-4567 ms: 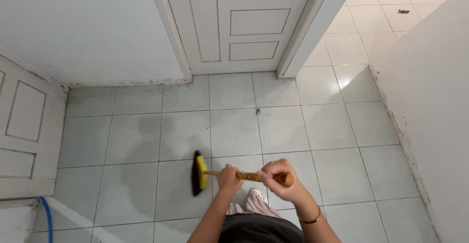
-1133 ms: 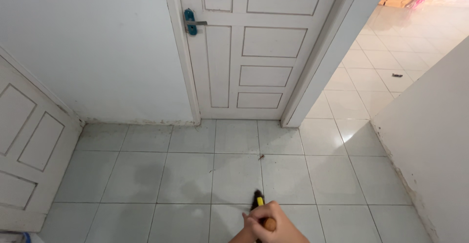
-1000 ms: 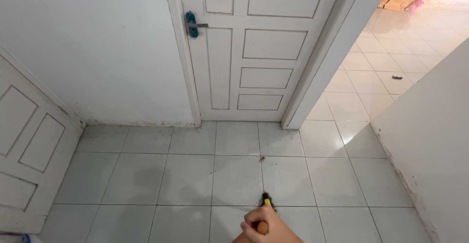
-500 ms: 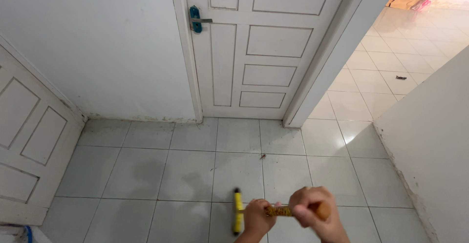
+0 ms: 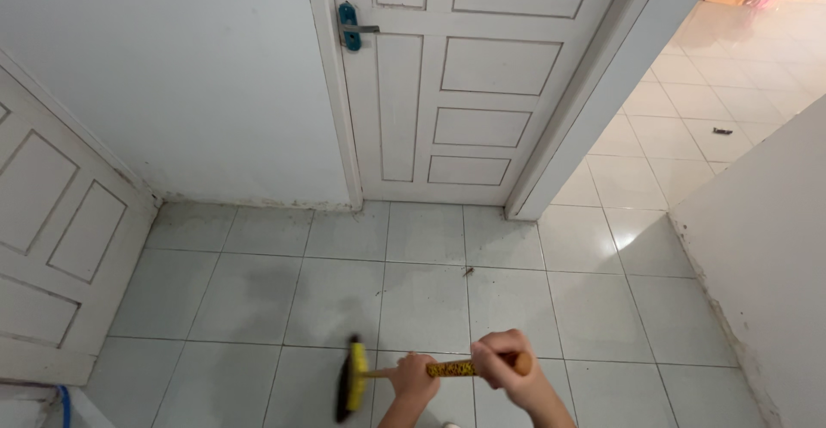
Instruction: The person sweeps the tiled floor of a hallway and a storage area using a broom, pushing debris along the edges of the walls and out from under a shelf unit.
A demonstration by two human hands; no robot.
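Note:
A long-handled brush (image 5: pixel 354 379) with a yellow head and dark bristles rests on the grey floor tiles at the bottom of the head view. Its head points left and its patterned handle runs to the right. My left hand (image 5: pixel 415 377) grips the handle close to the head. My right hand (image 5: pixel 503 369) is closed around the orange end of the handle. A small dark scrap of dirt (image 5: pixel 469 270) lies on a tile seam further ahead, apart from the brush.
A white panelled door (image 5: pixel 447 84) with a blue-plated lever handle (image 5: pixel 348 27) stands shut ahead. Another white door (image 5: pixel 52 239) is at the left, a white wall (image 5: pixel 766 247) at the right. An opening at the upper right leads to glossy tiles (image 5: pixel 688 110). A damp patch (image 5: pixel 284 295) darkens the floor.
The brush head has swept left across the tiles, from below the dirt scrap to the bottom left of centre. Both hands moved left with the handle.

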